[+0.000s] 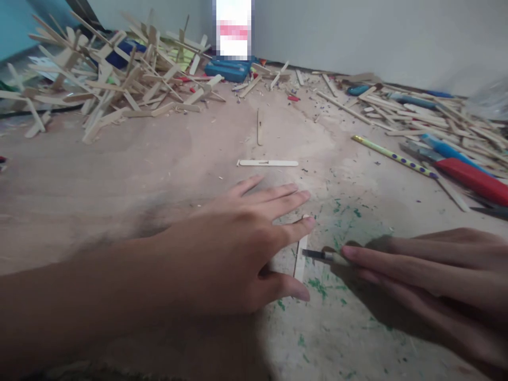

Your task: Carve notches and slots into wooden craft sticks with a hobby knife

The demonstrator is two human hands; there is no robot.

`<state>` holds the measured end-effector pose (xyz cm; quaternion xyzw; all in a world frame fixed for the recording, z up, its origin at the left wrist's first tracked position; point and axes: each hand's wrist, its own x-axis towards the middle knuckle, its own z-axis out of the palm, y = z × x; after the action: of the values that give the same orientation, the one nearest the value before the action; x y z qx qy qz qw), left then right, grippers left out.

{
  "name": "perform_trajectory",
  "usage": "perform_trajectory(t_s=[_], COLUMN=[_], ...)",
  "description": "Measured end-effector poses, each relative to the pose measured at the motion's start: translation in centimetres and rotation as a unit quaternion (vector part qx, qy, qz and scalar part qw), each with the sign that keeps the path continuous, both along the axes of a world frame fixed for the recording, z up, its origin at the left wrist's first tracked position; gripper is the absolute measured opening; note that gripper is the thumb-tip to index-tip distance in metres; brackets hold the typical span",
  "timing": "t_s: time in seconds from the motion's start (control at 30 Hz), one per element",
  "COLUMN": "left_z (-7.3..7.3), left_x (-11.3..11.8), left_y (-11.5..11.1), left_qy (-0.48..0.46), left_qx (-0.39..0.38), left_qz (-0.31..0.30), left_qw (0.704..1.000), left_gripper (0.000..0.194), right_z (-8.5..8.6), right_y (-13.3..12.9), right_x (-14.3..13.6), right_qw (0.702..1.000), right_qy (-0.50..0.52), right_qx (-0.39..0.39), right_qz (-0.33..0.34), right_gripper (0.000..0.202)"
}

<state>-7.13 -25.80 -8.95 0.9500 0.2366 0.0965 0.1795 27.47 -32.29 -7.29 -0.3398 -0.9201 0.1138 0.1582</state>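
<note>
A flat wooden stick (300, 259) lies lengthwise on the table under my left hand (254, 233). The index finger presses near its far end and the thumb near its close end, the other fingers spread. My right hand (428, 275) grips a craft knife (323, 255), whose blade tip touches the middle of the stick from the right. Most of the knife's handle is hidden by the fingers. Beyond my left hand, a crosswise stick (283, 163) and a lengthwise stick (260, 132) each bear a small dark mark or slot in the middle.
Wooden stick assemblies (130, 79) are heaped at the back left. Loose sticks (428, 114) pile up at the back right, near a patterned pencil (392, 155) and a red-handled tool (472, 180). A blue object (228, 70) stands at the back. Green specks mark the table (190, 169).
</note>
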Motion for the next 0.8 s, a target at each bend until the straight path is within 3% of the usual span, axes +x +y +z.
perform_trajectory(t_s=[0.3,0.5,0.67,0.8], left_z=[0.11,0.17,0.09,0.01], left_x=[0.15,0.10,0.11,0.12], left_y=[-0.03,0.09,0.09,0.05], left_qy=[0.004,-0.003,0.000,-0.005], left_qx=[0.002,0.000,0.003,0.004], left_qz=[0.006,0.000,0.004,0.005], left_qw=[1.000,1.000,1.000,1.000], left_gripper=[0.079,0.076,0.079,0.074], right_z=[-0.59,0.01,-0.25,-0.61], right_y=[0.03,-0.18,-0.36,-0.65], right_x=[-0.27,-0.39,-0.41,-0.36], right_qw=[0.998,0.999,1.000,1.000], right_qy=[0.035,0.026,0.019,0.020], right_qx=[-0.046,-0.028,-0.021,-0.016], right_qz=[0.025,0.005,0.009,0.011], right_gripper=[0.052,0.047,0.057,0.046])
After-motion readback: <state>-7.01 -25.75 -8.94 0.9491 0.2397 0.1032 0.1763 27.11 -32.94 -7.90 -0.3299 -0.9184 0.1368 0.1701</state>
